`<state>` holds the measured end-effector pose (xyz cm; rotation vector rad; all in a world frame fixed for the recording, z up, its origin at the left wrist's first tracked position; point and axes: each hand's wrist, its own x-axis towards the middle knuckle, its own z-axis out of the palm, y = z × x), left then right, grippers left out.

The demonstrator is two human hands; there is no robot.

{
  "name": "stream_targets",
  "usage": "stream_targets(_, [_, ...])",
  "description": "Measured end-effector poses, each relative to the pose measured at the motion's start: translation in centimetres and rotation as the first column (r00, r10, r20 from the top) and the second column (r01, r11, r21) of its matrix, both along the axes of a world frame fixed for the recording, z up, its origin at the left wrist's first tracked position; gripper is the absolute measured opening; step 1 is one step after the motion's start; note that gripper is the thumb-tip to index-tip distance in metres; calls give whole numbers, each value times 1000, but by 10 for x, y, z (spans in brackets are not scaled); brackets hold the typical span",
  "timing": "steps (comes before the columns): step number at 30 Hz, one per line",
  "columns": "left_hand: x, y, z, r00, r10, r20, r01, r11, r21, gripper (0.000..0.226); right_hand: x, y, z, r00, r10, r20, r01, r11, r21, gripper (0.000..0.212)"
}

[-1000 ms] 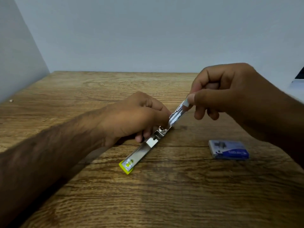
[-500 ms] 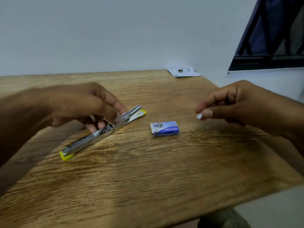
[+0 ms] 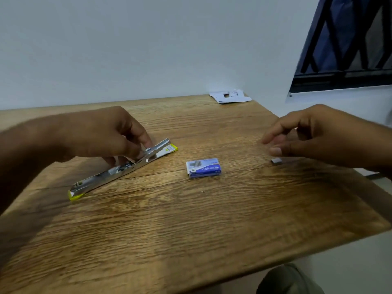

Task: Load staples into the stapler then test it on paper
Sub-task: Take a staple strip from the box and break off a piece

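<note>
- A wooden table [image 3: 191, 230] is seen filling the lower and middle part of the frame, with a pale wall behind it.
- The left hand [image 3: 101, 134] is placed at centre left; its fingertips are pressed onto the stapler near the hinge, not wrapped around it.
- The right hand [image 3: 314, 136] is held at centre right, above the table; thumb and forefinger are drawn close together, and nothing is seen pinched between them.
- The stapler [image 3: 123, 168] is laid fully opened along a diagonal from lower left to upper right, with a yellow tip at each end.
- Torn white paper [image 3: 230, 96] is located at the far table edge, upper centre.
- A blue staple box [image 3: 203, 168] is lying flat at centre, between the hands.
- A short staple strip [image 3: 276, 160] is resting on the table just below the right thumb.
</note>
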<state>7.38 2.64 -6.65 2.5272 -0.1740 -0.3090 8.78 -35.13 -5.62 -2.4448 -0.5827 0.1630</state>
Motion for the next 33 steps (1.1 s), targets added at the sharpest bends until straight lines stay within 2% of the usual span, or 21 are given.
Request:
stream_targets(4, [-9,-4,-2,999,35,39,-31,994,-105,19,1,36,9,974,227,2,-225,969,-100,47])
stream_targets(7, [-14,-4,-3,996,46,78,-32,985,-168,10,6,63,6,951,308,-41,-309,926,-214,64])
stream_targets(10, [-20,-4,0,995,35,98,-16,983,-183,34,12,83,0,932,346,-103,-361,880,-309,76])
stream_targets(12, [-25,-5,2,992,39,118,-19,986,-164,48,15,94,-2,922,369,-118,-388,868,-312,67])
stream_targets(13, [-27,-5,2,983,54,175,-34,992,-118,53,17,98,-3,918,376,-129,-397,866,-303,58])
stream_targets(15, [-28,-7,4,903,115,414,-111,993,-33,51,21,105,-3,911,382,-156,-411,871,-269,39])
stream_targets(17, [-32,-12,9,722,171,671,-116,985,-126,32,28,110,-2,907,393,-149,-419,878,-233,32])
stream_targets(18, [-36,-17,11,664,180,726,-43,978,-203,22,32,111,-2,909,393,-139,-415,883,-221,31])
stream_targets(19, [-41,-26,13,653,171,738,36,966,-256,15,35,113,-1,912,386,-137,-407,890,-206,31])
stream_targets(21, [-51,-44,4,712,94,696,100,967,-233,12,40,114,-2,920,358,-162,-382,911,-155,33])
stream_targets(24, [-60,-68,-18,788,4,616,1,1000,-8,17,45,110,-6,909,355,-220,-375,926,-53,36])
stream_targets(27, [-61,-81,-30,893,31,449,-107,984,145,45,48,103,-10,897,355,-264,-361,932,25,39])
stream_targets(30, [-59,-86,-36,915,97,392,-176,969,171,61,53,96,-14,891,357,-279,-345,934,95,35])
stream_targets(33, [-59,-88,-34,909,136,395,-205,969,139,60,54,95,-14,881,368,-298,-357,929,92,34])
